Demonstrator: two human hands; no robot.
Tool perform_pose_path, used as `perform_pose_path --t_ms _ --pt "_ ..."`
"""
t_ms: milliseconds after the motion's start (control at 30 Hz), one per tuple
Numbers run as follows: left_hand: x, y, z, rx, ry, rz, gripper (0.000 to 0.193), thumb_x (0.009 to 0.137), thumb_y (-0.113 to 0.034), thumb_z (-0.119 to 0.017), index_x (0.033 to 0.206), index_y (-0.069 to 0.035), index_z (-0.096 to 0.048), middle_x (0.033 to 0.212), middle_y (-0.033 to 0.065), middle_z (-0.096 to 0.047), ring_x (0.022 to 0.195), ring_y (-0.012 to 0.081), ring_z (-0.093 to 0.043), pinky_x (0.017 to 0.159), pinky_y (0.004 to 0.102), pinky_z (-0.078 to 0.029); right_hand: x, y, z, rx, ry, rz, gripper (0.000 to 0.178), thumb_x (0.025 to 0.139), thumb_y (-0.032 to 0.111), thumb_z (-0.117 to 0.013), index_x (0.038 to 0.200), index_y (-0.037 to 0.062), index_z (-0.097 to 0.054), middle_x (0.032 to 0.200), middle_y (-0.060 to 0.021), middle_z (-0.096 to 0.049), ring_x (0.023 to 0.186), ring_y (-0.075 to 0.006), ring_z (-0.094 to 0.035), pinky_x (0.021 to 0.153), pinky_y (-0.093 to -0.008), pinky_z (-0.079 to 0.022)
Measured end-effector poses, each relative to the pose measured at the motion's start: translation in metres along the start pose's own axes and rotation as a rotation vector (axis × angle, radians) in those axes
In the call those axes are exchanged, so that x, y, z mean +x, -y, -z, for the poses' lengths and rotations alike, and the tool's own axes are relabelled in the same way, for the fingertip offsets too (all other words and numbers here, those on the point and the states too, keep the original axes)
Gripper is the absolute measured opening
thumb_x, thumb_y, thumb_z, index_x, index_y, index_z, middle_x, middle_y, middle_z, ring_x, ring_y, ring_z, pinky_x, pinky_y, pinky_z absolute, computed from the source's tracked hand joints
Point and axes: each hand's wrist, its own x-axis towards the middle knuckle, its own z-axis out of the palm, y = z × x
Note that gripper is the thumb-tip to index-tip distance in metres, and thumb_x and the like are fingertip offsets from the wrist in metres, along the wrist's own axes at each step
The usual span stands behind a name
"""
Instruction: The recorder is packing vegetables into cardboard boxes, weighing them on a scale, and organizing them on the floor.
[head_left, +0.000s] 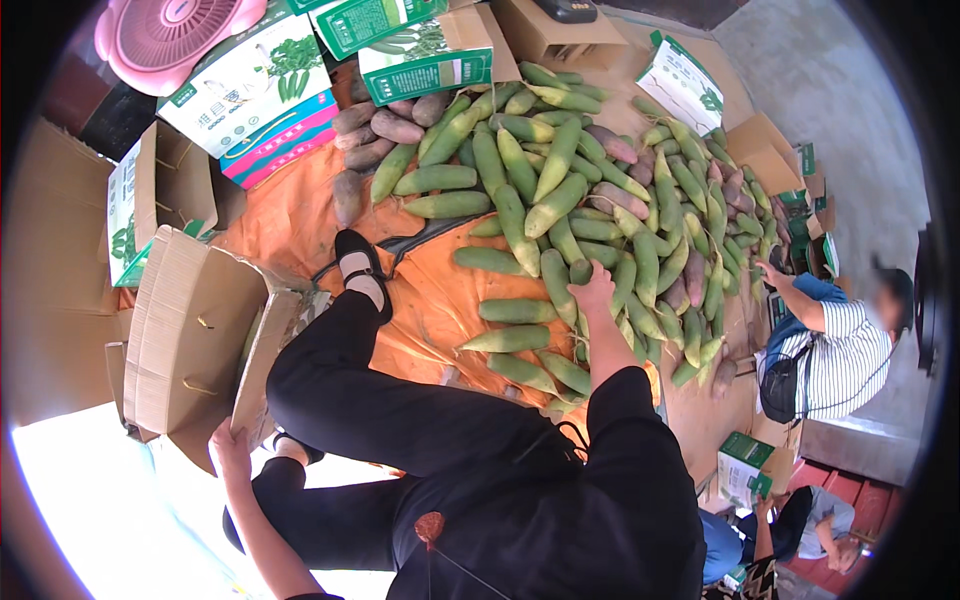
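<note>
A large pile of green radishes (pixel 560 160) spreads over an orange sheet in front of me. My right hand (pixel 596 289) reaches into its near side, the fingers closed around the end of a green radish (pixel 580 270); the palm hides part of the grip. At the left, my left hand (pixel 230 450) pinches the lower edge of a flap on an open cardboard box (pixel 190 330). This box stands tilted beside my leg, and little of its inside shows. Several purple-skinned roots (pixel 396 127) lie along the far left of the pile and among the radishes.
Printed cartons (pixel 265 80) and a pink fan (pixel 175 35) stand at the back left. Another open carton (pixel 150 190) sits beyond my box. On the right, a co-worker in a striped shirt (pixel 845 360) reaches toward the pile. More people and a green-white carton (pixel 745 465) are at lower right.
</note>
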Motion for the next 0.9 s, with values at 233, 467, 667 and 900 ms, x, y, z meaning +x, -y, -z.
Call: perform_pose_path --t_ms 233,467,667,900 --pt "-0.001 -0.007 0.003 0.091 -0.012 -0.002 0.024 0.075 -0.003 -0.06 0.098 0.001 -0.065 0.085 0.0224 -0.065 0.083 0.0368 -0.064 0.075 0.0415 -0.048 -0.016 0.028 0.005 -0.185 -0.007 0.087 0.067 0.063 0.018 -0.081 0.119 0.0119 -0.045 0.121 -0.0096 -0.052 0.114 -0.0343 -0.048 0.091 -0.0469 -0.048" --pt "0.001 -0.009 0.007 0.117 0.013 0.06 0.022 0.077 -0.007 -0.062 0.098 -0.006 -0.068 0.087 0.0193 -0.065 0.085 0.0356 -0.063 0.076 0.0416 -0.049 -0.05 0.035 0.018 -0.123 -0.055 0.364 0.064 0.062 0.01 -0.079 0.117 0.0102 -0.046 0.118 -0.0107 -0.053 0.111 -0.0349 -0.049 0.089 -0.0475 -0.046" --pt "-0.003 -0.015 0.01 0.012 -0.001 0.121 0.023 0.076 -0.007 -0.062 0.097 -0.006 -0.069 0.084 0.0197 -0.065 0.082 0.0356 -0.064 0.075 0.0412 -0.049 -0.078 0.119 0.06 0.269 -0.097 0.695 0.066 0.062 0.004 -0.079 0.12 0.006 -0.048 0.121 -0.0138 -0.052 0.11 -0.0314 -0.052 0.093 -0.0432 -0.044" --pt "-0.004 -0.014 0.009 0.075 -0.012 0.056 0.023 0.076 -0.006 -0.062 0.097 -0.009 -0.07 0.088 0.0179 -0.067 0.088 0.0343 -0.064 0.08 0.0421 -0.049 -0.179 0.28 0.155 1.198 0.129 1.135 0.068 0.07 -0.007 -0.074 0.128 0.0029 -0.04 0.123 -0.0115 -0.049 0.114 -0.0203 -0.051 0.097 -0.034 -0.045"
